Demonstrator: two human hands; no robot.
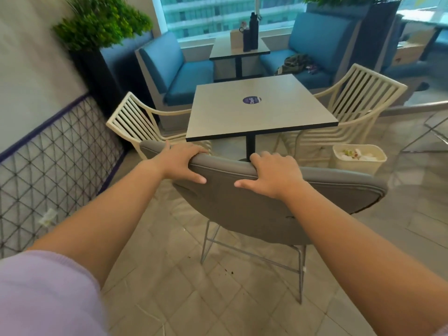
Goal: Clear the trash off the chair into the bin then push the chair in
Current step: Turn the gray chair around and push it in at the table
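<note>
grey chair's (pixel 254 209) seat hidden behind its backrest, fingertips of both hands over the top edge, bin (pixel 358 163) contents blurred

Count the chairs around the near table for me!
3: a gray chair in front, gripped by the left hand and right hand, and a white chair on the left and another on the right. Others may be hidden.
</note>
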